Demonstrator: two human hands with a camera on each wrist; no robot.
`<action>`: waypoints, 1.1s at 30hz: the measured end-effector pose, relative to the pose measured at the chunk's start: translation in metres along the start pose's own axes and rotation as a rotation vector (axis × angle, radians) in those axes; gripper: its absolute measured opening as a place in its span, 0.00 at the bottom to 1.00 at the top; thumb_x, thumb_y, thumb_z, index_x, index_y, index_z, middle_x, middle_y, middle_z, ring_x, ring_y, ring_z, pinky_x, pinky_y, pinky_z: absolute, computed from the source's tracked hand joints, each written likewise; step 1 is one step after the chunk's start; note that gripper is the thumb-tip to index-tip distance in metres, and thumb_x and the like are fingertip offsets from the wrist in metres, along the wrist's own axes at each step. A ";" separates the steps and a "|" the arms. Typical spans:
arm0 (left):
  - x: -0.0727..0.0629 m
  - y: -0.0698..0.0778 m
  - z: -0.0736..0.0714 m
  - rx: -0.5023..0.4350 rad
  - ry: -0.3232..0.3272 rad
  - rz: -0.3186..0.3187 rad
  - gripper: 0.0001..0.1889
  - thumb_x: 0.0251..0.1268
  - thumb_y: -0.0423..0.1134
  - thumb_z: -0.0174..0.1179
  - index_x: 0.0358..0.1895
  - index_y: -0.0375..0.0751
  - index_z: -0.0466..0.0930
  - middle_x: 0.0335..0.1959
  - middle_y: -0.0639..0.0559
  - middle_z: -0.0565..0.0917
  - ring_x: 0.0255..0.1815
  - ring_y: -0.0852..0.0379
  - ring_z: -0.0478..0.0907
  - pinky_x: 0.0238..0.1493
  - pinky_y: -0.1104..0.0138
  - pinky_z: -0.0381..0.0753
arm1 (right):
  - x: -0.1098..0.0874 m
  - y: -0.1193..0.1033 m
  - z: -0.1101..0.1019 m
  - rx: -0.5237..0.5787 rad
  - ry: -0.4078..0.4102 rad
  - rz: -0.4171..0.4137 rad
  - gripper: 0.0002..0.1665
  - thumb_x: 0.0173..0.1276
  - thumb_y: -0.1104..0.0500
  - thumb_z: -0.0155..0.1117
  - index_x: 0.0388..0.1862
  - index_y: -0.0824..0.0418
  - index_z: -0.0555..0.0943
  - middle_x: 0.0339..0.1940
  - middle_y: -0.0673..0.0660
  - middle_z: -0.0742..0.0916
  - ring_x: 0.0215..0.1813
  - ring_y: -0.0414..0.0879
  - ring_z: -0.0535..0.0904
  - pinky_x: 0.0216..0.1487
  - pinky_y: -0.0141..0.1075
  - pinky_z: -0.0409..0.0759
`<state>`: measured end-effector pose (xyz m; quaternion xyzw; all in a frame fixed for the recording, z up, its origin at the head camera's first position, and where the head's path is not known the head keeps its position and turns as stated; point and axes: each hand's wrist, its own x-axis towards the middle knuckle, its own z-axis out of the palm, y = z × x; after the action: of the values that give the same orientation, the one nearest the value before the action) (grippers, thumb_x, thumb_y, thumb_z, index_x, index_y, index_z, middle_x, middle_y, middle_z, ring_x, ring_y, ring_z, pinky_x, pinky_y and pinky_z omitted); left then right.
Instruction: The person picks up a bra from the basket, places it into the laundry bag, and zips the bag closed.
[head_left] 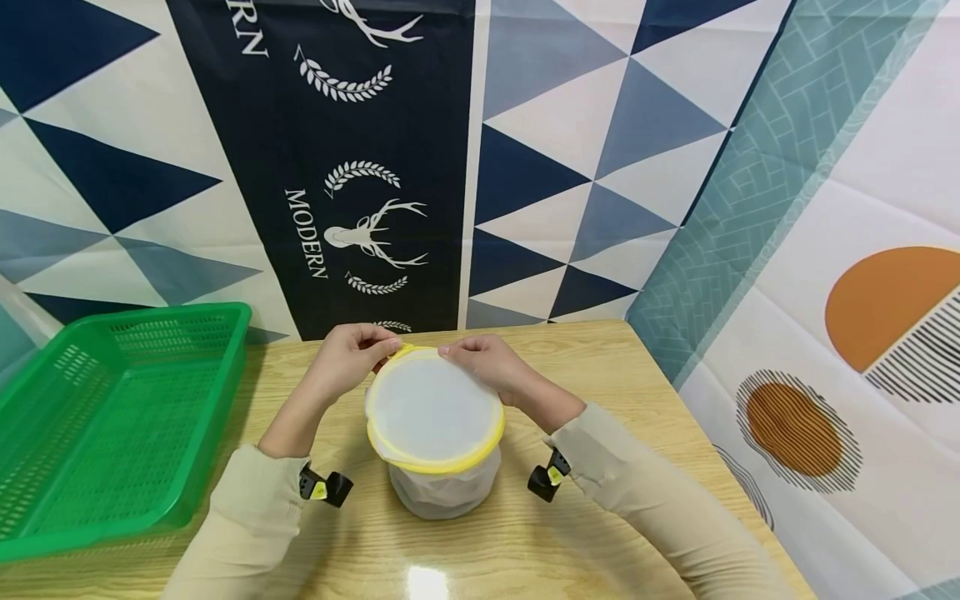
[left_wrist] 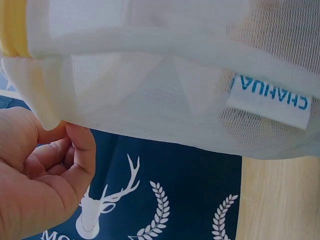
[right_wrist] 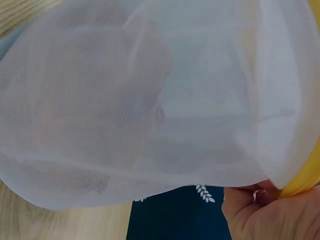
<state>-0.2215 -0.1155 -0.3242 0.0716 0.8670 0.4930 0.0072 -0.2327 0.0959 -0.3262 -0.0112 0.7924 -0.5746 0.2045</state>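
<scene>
A round white mesh laundry bag [head_left: 437, 408] with a yellow zip rim [head_left: 450, 464] stands upright on the table, its flat mesh top facing up. At the far left of the rim my left hand [head_left: 347, 360] pinches the edge between thumb and fingers, where a small yellow end sticks out. My right hand [head_left: 491, 364] pinches the far right part of the same rim, thumb on top. In the left wrist view, a white label [left_wrist: 270, 102] with blue "CHAHUA" lettering hangs on the bag's side. Whatever is inside shows only as faint shapes through the mesh.
A green plastic basket [head_left: 238, 358] with perforated walls stands at the left of the wooden table [head_left: 592, 533]. Patterned cloth [head_left: 375, 142] hangs behind the table, and another printed cloth [head_left: 795, 333] hangs along the right side.
</scene>
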 end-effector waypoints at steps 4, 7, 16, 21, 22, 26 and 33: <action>0.001 0.003 0.000 0.007 -0.006 -0.004 0.11 0.66 0.39 0.57 0.41 0.36 0.83 0.31 0.45 0.81 0.28 0.55 0.75 0.30 0.70 0.77 | -0.004 -0.002 0.000 -0.041 0.015 -0.011 0.19 0.69 0.50 0.57 0.47 0.63 0.82 0.35 0.58 0.85 0.25 0.42 0.81 0.25 0.34 0.82; 0.001 0.004 0.000 0.000 -0.017 -0.004 0.11 0.67 0.39 0.56 0.42 0.35 0.82 0.31 0.45 0.81 0.28 0.55 0.75 0.30 0.70 0.78 | -0.006 -0.004 0.001 -0.081 0.036 -0.021 0.18 0.69 0.49 0.57 0.45 0.62 0.82 0.35 0.58 0.85 0.25 0.42 0.81 0.25 0.33 0.81; 0.001 0.004 0.001 0.004 -0.033 0.008 0.10 0.66 0.38 0.56 0.42 0.35 0.82 0.29 0.46 0.80 0.28 0.55 0.74 0.29 0.70 0.77 | -0.015 -0.003 0.003 -0.288 0.088 -0.131 0.16 0.70 0.48 0.55 0.39 0.58 0.83 0.31 0.56 0.83 0.25 0.43 0.78 0.25 0.33 0.79; 0.002 0.004 0.002 0.005 -0.042 0.000 0.10 0.66 0.38 0.57 0.42 0.35 0.82 0.29 0.45 0.79 0.28 0.54 0.74 0.30 0.70 0.77 | -0.015 0.000 0.003 -0.388 0.103 -0.197 0.16 0.71 0.49 0.54 0.36 0.57 0.83 0.28 0.54 0.82 0.25 0.43 0.76 0.25 0.32 0.77; 0.002 0.003 0.002 0.004 -0.043 -0.002 0.10 0.66 0.38 0.57 0.42 0.35 0.82 0.30 0.45 0.79 0.29 0.54 0.74 0.30 0.70 0.77 | -0.015 0.000 0.003 -0.399 0.105 -0.204 0.16 0.71 0.49 0.54 0.36 0.57 0.83 0.28 0.54 0.82 0.25 0.43 0.76 0.24 0.32 0.77; 0.003 0.003 0.002 0.003 -0.045 -0.002 0.10 0.66 0.38 0.57 0.42 0.35 0.82 0.30 0.44 0.79 0.30 0.52 0.75 0.31 0.70 0.78 | -0.014 0.001 0.003 -0.398 0.110 -0.207 0.16 0.71 0.49 0.53 0.35 0.56 0.83 0.27 0.54 0.81 0.24 0.43 0.76 0.24 0.32 0.77; 0.004 0.001 0.004 0.004 -0.034 -0.008 0.10 0.66 0.38 0.56 0.43 0.36 0.82 0.31 0.44 0.80 0.30 0.52 0.75 0.30 0.70 0.77 | -0.013 0.002 0.004 -0.383 0.118 -0.203 0.16 0.71 0.48 0.53 0.37 0.57 0.83 0.28 0.55 0.81 0.24 0.43 0.76 0.23 0.33 0.77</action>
<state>-0.2251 -0.1114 -0.3253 0.0766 0.8679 0.4901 0.0239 -0.2189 0.0962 -0.3255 -0.0961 0.8924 -0.4309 0.0929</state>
